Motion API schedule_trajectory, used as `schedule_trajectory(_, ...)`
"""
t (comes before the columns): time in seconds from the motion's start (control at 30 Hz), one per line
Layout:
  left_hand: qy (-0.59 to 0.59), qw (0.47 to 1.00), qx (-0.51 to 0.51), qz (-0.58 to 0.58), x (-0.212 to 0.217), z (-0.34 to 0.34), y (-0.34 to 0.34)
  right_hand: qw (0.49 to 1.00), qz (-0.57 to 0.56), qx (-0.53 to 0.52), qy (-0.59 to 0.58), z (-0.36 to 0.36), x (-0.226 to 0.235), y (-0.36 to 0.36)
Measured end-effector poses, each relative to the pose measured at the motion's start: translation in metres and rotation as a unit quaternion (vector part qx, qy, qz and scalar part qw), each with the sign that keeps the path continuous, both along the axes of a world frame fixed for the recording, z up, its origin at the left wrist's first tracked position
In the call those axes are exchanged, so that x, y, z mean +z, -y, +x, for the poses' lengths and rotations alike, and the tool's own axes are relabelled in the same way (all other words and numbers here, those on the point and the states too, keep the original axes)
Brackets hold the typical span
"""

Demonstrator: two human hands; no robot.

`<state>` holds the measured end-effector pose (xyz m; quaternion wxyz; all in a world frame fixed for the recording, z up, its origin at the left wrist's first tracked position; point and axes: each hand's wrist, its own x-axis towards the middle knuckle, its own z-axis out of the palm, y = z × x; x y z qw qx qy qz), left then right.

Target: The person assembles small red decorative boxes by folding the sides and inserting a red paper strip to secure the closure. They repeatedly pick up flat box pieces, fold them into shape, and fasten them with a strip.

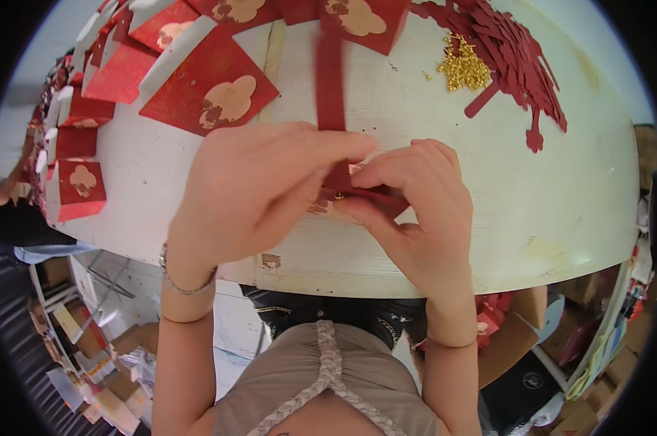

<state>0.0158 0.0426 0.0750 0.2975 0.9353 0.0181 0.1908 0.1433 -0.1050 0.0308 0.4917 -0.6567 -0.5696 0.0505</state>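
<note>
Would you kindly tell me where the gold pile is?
In the head view, the gold pile lies upper right on the white table, beside the dark red strips.

Fisheye head view from close above, downward onto the table (561, 203)

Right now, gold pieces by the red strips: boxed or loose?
Loose: the gold pieces lie heaped directly on the white table, with no container around them.

We find the bench (546, 211) brightly lit, the red strip (331, 83) blurred, and outer lines bending toward black corners.
</note>
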Motion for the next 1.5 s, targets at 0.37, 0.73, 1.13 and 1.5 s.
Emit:
schedule_trajectory(0.37,0.050,0.983,0.060,0.167,0.002,0.026,-0.011,0.996,0.091,-0.001,0.020,-0.004,-0.016,-0.002)
schedule_trajectory(0.73,-0.055,0.964,0.110,-0.235,0.002,0.002,0.005,0.991,0.132,0.019,0.014,-0.002,-0.022,0.000)
schedule_trajectory(1.13,-0.039,0.967,0.049,-0.245,-0.012,-0.003,-0.006,0.990,0.136,-0.005,-0.025,-0.005,-0.022,-0.003)
schedule_trajectory(1.5,0.016,0.970,-0.069,-0.234,-0.022,-0.009,-0.012,0.991,0.077,0.010,-0.113,-0.009,-0.018,0.000)
